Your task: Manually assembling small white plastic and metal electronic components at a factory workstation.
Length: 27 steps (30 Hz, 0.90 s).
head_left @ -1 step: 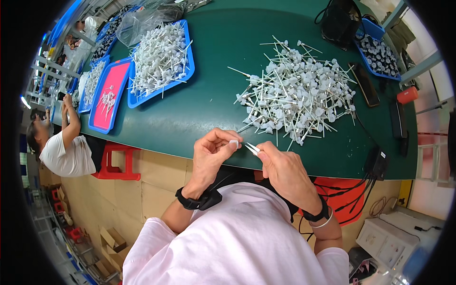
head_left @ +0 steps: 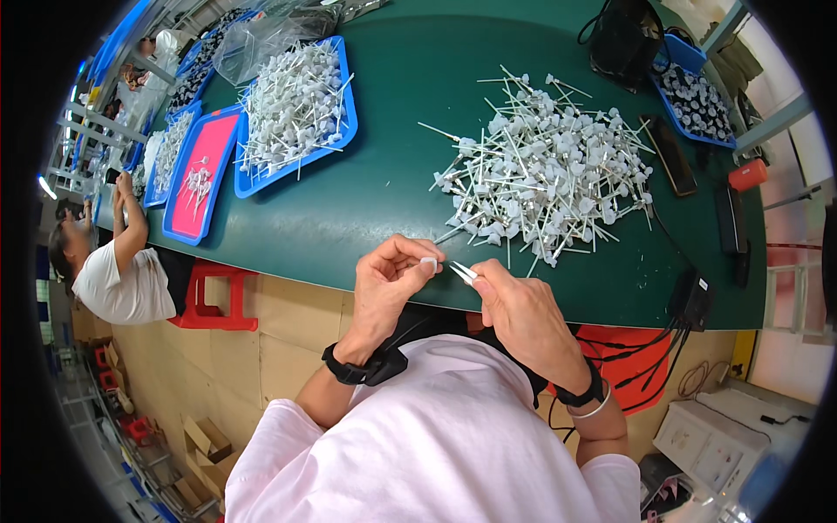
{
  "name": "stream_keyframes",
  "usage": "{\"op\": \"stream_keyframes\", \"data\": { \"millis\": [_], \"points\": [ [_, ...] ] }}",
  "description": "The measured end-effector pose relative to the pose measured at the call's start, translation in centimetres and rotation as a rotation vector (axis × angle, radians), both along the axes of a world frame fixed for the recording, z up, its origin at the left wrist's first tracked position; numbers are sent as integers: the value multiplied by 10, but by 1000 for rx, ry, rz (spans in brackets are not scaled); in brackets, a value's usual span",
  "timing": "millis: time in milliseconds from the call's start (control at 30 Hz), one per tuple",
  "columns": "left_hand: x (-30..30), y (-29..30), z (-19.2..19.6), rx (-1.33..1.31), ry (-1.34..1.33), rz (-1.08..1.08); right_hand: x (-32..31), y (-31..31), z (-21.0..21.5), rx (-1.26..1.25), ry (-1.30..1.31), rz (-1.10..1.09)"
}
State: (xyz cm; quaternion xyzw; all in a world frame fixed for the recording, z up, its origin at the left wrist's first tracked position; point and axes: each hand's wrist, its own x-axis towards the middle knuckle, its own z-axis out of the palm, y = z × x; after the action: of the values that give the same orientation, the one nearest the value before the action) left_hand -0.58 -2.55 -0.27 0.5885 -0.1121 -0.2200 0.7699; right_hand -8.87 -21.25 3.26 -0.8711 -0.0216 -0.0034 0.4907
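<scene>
At the far left I see a co-worker seated by a red stool. Next come one pink tray and a blue tray full of white stick parts. My left hand pinches a small white cap between thumb and forefinger, above the green table's near edge. My right hand grips one thin white stick, its tip just beside the cap. If the tip meets the cap off-centre, I judge either piece could slip and drop to the floor. The loose pile on the right is too dense to count.
</scene>
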Motion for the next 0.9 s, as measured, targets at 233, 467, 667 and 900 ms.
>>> {"op": "stream_keyframes", "data": {
  "millis": [233, 467, 667, 900],
  "points": [
    [0, -1, 9, 50, 80, -19, 1, 1, -2, -13, 5, -20],
    [3, 1, 11, 102, 71, 12, 3, 1, 1, -12, 8, -35],
    [8, 0, 9, 72, 87, 28, 2, 1, 2, -37, 16, -56],
    [11, 6, 10, 87, 60, 88, -11, 1, 54, 186, -224, -107]
  ]
}}
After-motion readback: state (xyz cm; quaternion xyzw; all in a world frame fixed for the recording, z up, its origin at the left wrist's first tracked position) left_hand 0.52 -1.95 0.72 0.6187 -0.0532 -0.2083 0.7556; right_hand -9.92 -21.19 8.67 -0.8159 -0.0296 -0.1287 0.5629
